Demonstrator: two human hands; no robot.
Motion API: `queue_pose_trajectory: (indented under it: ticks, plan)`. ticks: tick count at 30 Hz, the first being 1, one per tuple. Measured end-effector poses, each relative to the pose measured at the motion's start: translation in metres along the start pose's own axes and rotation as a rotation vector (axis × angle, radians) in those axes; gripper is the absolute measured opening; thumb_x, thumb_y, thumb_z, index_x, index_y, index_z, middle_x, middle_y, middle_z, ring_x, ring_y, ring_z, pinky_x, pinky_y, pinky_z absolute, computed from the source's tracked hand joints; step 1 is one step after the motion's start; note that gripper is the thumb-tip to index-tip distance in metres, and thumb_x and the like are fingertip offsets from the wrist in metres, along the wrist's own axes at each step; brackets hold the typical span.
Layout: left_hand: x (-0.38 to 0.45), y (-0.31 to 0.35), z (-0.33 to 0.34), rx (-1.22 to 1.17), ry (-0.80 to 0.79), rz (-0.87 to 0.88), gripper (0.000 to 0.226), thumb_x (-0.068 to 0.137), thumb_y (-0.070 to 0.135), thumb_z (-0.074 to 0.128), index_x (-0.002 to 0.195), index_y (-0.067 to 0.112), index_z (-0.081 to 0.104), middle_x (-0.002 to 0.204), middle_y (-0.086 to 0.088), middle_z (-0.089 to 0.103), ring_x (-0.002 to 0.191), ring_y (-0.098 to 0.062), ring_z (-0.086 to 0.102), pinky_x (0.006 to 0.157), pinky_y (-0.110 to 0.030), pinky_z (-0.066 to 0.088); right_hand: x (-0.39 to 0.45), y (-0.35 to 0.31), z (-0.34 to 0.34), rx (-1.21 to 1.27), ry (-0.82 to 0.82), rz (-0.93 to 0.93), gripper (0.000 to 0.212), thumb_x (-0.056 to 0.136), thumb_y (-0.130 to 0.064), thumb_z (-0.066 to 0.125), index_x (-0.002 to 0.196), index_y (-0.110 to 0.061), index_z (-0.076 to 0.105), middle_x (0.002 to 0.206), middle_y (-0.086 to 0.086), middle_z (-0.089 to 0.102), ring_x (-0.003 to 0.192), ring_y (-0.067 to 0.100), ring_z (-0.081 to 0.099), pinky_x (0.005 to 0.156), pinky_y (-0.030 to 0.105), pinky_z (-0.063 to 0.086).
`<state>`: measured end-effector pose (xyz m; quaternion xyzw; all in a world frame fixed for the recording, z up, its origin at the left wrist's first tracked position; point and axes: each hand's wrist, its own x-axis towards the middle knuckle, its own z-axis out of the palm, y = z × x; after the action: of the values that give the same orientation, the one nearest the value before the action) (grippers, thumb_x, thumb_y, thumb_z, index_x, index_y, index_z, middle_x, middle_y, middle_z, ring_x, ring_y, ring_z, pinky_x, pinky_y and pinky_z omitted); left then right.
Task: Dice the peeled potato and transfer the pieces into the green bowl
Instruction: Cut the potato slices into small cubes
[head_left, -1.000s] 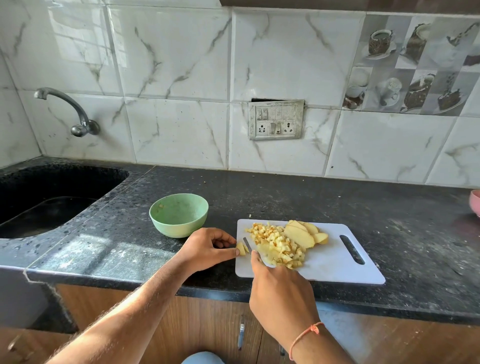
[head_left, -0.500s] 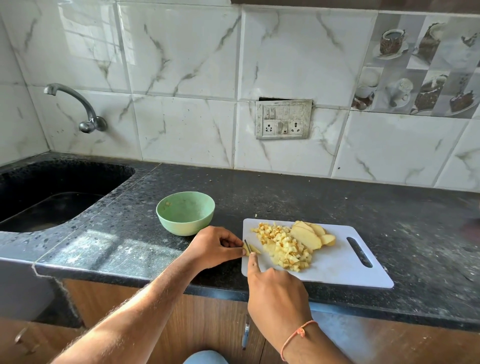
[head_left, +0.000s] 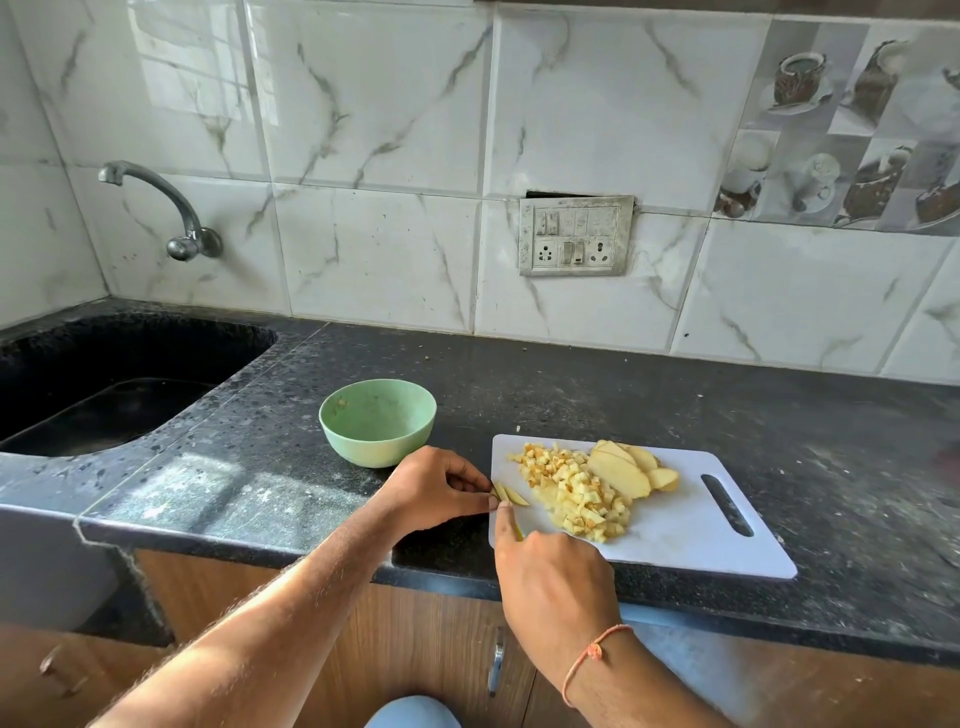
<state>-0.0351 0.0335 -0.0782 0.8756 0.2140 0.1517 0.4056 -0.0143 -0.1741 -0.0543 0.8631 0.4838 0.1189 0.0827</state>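
Left hand (head_left: 434, 486) on thin pale-yellow potato strips (head_left: 509, 493), board's (head_left: 691, 540) left edge.

tap (head_left: 156, 197) over sink (head_left: 104, 384) | switchboard (head_left: 575, 236) on wall | cupboard handle (head_left: 497, 662), perhaps metal

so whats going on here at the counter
A person is dicing a peeled potato on a white cutting board. The left hand pinches a few thin potato strips at the board's left edge, while the right hand works a mostly hidden knife against them. A pile of diced pieces and some uncut slices lie on the board. The green bowl nearby is nearly empty.
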Motion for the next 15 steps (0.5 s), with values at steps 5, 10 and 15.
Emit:
queue_pose_trajectory:
  ticks: [5, 10, 15]
  plan:
    - [0.002, 0.001, 0.001, -0.014, -0.015, -0.020, 0.026, 0.071, 0.042, 0.097, 0.088, 0.028, 0.083, 0.073, 0.016, 0.076, 0.063, 0.007, 0.062, 0.062, -0.013, 0.049, -0.001, 0.011, 0.002, 0.064, -0.006, -0.056, 0.072, 0.098, 0.006, 0.034, 0.164, -0.004, 0.005, 0.102, 0.016, 0.070, 0.093, 0.033, 0.068, 0.066, 0.039, 0.042]
    - [0.002, 0.002, 0.003, 0.007, -0.016, -0.024, 0.031, 0.066, 0.046, 0.099, 0.088, 0.032, 0.082, 0.075, 0.018, 0.075, 0.066, 0.008, 0.062, 0.063, -0.012, 0.049, -0.011, 0.017, -0.003, 0.128, -0.044, -0.045, 0.074, 0.097, 0.005, 0.034, 0.164, -0.009, 0.005, 0.106, 0.016, 0.069, 0.097, 0.035, 0.067, 0.065, 0.040, 0.042]
    - [0.000, 0.003, 0.006, 0.024, -0.024, -0.020, 0.038, 0.062, 0.052, 0.099, 0.090, 0.035, 0.081, 0.084, 0.018, 0.077, 0.074, 0.005, 0.065, 0.069, -0.017, 0.055, -0.025, 0.022, -0.007, 0.159, -0.049, -0.038, 0.075, 0.097, 0.004, 0.034, 0.165, -0.012, 0.006, 0.086, 0.013, 0.054, 0.078, 0.035, 0.054, 0.050, 0.036, 0.030]
